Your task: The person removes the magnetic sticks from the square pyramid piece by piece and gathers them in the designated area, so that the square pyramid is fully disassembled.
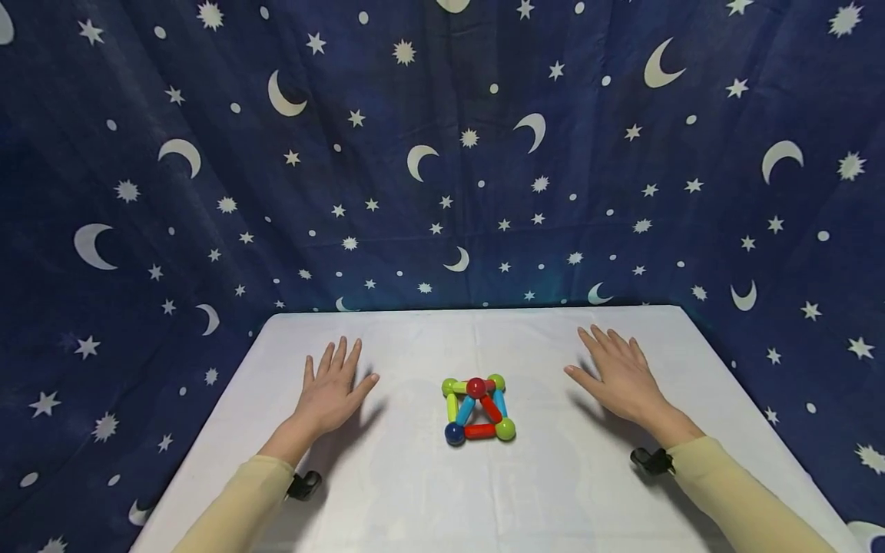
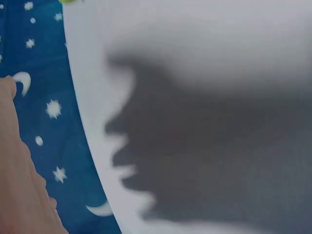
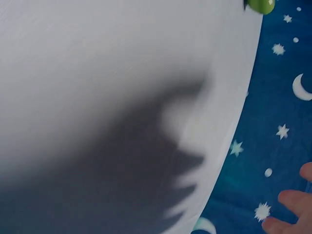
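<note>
Between the two hands stands a small pyramid of coloured rods and balls (image 1: 481,432) on the white table. A red ball tops it, with green balls and one dark blue ball at the base corners. To its left, my left hand (image 1: 329,395) is held above the table with fingers spread and straight, touching nothing. On the other side my right hand (image 1: 620,382) hovers likewise, fingers straight, apart from the pyramid. In the right wrist view a green ball (image 3: 262,5) shows at the top edge, and some fingertips (image 3: 292,200) at the lower right.
A white cloth covers the table (image 1: 546,491), and both hands throw shadows on it. Behind and beside it hangs a dark blue curtain (image 1: 442,230) with moons and stars. A small black device (image 1: 304,485) sits at the left wrist, another black device (image 1: 652,461) at the right.
</note>
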{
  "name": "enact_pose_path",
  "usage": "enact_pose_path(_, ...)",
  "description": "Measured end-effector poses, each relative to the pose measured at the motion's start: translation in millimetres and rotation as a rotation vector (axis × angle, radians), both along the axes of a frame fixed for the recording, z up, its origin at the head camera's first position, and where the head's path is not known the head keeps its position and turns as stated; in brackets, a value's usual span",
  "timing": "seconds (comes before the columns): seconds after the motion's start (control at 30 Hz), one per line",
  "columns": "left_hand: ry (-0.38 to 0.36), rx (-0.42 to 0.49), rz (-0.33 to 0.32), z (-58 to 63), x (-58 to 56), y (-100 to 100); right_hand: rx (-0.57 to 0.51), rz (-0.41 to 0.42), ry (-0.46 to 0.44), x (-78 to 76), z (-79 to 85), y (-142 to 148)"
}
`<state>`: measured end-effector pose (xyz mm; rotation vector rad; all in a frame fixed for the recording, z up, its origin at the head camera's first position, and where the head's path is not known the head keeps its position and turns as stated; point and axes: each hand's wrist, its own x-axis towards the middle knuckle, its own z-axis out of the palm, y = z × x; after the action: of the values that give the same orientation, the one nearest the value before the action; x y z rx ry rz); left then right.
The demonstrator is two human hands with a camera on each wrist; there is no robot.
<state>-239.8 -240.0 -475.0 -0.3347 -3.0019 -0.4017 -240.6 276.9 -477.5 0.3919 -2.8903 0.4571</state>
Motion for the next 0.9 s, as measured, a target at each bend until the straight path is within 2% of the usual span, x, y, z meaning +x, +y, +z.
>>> enact_pose_path(0.17, 0.036, 0.051, -0.108, 2.7, 5.3, 22.9, -0.093, 0.085, -0.012, -1.9, 5.1, -19.3)
enact_pose_path(0.33, -0.028, 0.11, -0.207, 5.1, 14.7, 49.5, -0.172, 0.178, -0.037, -0.2, 9.6, -43.0)
enact_pose_path(0.47, -0.065, 0.188, -0.248, 5.6, 22.4, 74.5, -0.232, 0.224, -0.079, 1.3, 10.6, -61.4)
enact_pose_path(0.6, -0.084, 0.336, -0.236, 3.9, 31.4, 101.4, -0.303, 0.248, -0.139, 2.6, 11.2, -79.2)
enact_pose_path(0.73, -0.15, 0.485, -0.183, -0.2, 37.6, 124.9, -0.376, 0.298, -0.192, 2.9, 10.3, -96.4)
enact_pose_path(0.9, -0.19, 0.547, -0.135, -5.9, 39.5, 143.0, -0.449, 0.374, -0.267, 1.7, 9.6, -115.2)
